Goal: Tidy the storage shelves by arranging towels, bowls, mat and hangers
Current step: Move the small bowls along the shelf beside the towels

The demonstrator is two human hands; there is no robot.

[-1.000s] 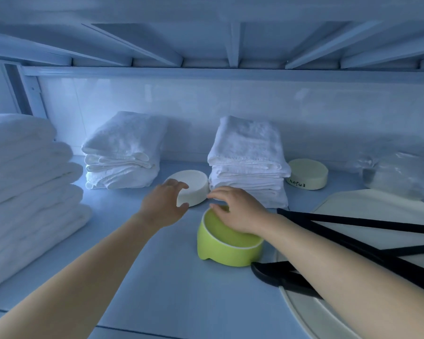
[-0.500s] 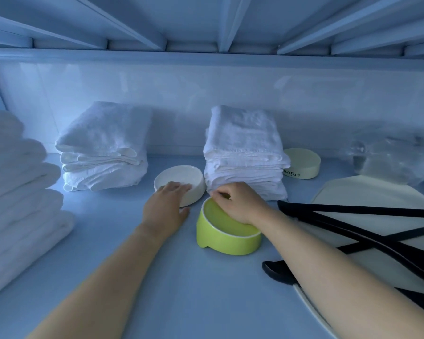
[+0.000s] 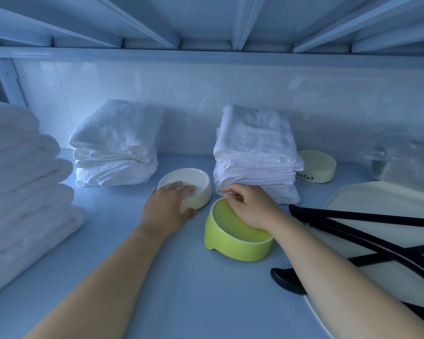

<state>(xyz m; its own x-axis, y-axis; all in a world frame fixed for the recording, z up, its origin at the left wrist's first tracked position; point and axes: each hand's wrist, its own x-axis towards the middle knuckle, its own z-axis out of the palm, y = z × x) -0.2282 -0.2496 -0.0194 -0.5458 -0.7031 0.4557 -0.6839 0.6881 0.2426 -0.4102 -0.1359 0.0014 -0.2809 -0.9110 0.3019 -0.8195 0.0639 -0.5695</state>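
A white bowl (image 3: 194, 178) stands on the shelf between two small stacks of folded white towels (image 3: 118, 145) (image 3: 255, 152). My left hand (image 3: 168, 204) grips its near rim, fingers over the edge and thumb against the outer wall. In front of the right stack sits a green bowl (image 3: 233, 243). My right hand (image 3: 249, 207) holds its far rim with curled fingers. Black hangers (image 3: 367, 231) lie on a pale mat (image 3: 387, 199) at the right.
A tall pile of folded white towels (image 3: 22, 192) fills the left side. A cream bowl (image 3: 318, 166) lies upside down behind the right stack. Crumpled clear plastic (image 3: 406, 162) sits at the back right. The upper shelf's beams (image 3: 206, 28) hang low overhead.
My left hand has moved forward from beside the white bowl onto its rim and taken hold of it. My right hand stays on the green bowl.
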